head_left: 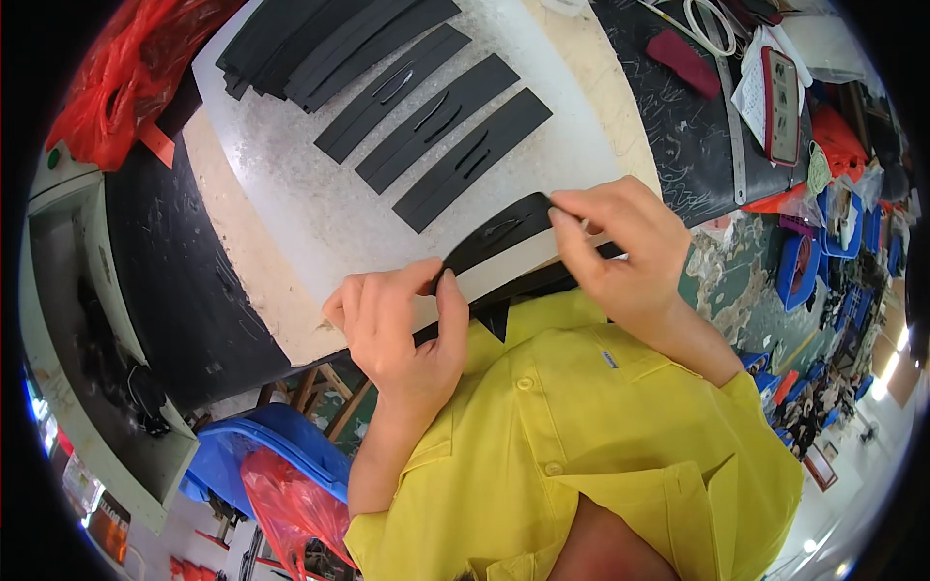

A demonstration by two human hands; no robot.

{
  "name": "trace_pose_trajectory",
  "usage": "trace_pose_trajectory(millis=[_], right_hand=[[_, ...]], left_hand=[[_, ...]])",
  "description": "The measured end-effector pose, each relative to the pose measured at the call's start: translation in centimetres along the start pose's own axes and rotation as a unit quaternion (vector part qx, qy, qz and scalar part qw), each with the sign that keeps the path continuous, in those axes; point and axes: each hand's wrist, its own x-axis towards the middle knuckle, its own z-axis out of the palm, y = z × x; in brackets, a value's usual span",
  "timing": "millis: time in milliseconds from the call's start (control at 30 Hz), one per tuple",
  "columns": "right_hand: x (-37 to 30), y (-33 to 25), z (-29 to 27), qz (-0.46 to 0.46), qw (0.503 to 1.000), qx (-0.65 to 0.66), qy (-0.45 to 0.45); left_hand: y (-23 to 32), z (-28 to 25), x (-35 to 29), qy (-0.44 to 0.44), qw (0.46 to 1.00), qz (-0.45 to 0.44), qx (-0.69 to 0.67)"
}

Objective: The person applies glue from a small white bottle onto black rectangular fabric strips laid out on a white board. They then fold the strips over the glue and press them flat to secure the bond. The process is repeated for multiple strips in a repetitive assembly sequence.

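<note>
Left hand [395, 324] and right hand [632, 247] pinch a bowed, flat black strip [481, 246], covering its ends; at eleven o'clock, a fanned black strip stack [300, 44] is cut off.

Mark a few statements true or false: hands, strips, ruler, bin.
1. The left hand and right hand hold the same black strip. True.
2. Five separate strips lie between the pile and the hands. False: three separate strips lie there.
3. The separate strips have slits. True.
4. The ruler lies left of the white sheet. False: the ruler is right of it.
5. The blue bin at lower left stands on the table. False: the blue bin is below the tabletop.
</note>
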Motion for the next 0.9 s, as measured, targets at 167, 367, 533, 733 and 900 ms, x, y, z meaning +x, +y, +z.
trace_pose_trajectory(millis=[167, 367, 533, 733, 900], right_hand=[[-0.1, -0.1, 0.3, -0.15, 0.986, -0.037, -0.057], [-0.6, 1.8, -0.1, -0.184, 0.972, -0.026, -0.143], [-0.6, 1.7, -0.5, -0.181, 0.964, -0.047, -0.186], [-0.6, 1.6, -0.4, -0.186, 0.96, -0.068, -0.196], [-0.6, 1.4, -0.4, -0.193, 0.957, -0.089, -0.199]], left_hand=[[0.7, 2.0, 0.2, 0.062, 0.992, 0.028, -0.107], [-0.6, 1.6, 0.7, -0.005, 0.991, 0.116, -0.06], [-0.9, 1.9, 0.6, -0.011, 0.989, 0.141, -0.053], [-1.0, 2.0, 0.6, -0.009, 0.988, 0.147, -0.044], [-0.8, 1.9, 0.7, -0.021, 0.989, 0.138, -0.039]])
